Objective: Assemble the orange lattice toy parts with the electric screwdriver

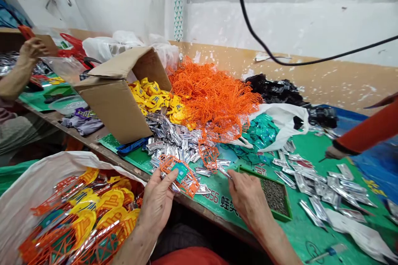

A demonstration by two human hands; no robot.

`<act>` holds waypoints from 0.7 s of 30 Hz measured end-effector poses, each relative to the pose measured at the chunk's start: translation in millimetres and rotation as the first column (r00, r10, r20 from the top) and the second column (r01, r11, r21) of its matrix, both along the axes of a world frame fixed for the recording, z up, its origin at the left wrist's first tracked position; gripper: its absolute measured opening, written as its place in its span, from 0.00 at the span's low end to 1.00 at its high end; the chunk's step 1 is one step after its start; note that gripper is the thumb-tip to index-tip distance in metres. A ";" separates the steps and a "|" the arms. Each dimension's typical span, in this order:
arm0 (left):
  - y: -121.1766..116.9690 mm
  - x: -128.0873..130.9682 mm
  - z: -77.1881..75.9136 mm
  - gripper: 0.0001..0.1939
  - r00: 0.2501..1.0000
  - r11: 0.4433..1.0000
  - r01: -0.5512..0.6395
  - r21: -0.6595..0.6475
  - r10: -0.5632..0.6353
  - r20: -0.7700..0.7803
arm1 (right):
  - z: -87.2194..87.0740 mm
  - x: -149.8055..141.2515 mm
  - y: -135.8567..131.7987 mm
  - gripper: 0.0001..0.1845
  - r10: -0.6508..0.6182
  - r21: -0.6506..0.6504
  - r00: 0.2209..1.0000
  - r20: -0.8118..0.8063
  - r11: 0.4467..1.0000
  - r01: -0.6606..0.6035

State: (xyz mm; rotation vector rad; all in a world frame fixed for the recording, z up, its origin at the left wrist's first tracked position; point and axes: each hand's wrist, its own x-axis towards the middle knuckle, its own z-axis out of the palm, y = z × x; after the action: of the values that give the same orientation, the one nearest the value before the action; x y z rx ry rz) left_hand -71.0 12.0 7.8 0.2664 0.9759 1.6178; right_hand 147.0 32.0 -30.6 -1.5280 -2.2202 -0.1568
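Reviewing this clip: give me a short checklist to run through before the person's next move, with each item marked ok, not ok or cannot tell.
1. Hold: left hand grips the orange plastic lattice piece with a teal piece on it: ok.
2. Contact: right hand has a silver foil strip at its fingers: cannot tell whether they hold it.
3. Tray: green tray holds its small dark parts inside: ok.
4. Sack: white woven sack stands open, showing orange and yellow parts: ok.
5. Clearance: co-worker's hand stays apart from the person's hands: ok.
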 end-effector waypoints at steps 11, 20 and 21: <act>-2.7 7.5 1.5 0.21 0.998 0.996 0.046 -0.074 -0.043 0.039 | 11.7 -11.9 6.6 0.11 0.064 -0.266 0.988 0.141 0.964 -0.025; 0.7 15.2 -3.9 0.17 0.990 0.986 0.124 -0.115 -0.116 0.076 | 47.2 12.5 64.7 0.11 -0.057 -0.372 0.980 0.191 0.920 0.126; 0.3 17.0 -4.8 0.17 0.990 0.984 0.130 -0.123 -0.121 0.079 | 47.8 13.9 76.8 0.11 -0.067 -0.387 0.978 0.197 0.911 0.141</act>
State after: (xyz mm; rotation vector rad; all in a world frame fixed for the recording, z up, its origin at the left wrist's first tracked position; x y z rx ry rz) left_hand -54.0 12.2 3.0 0.1785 0.9844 1.4343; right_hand 160.9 108.8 17.1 -1.9167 -2.4202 0.1448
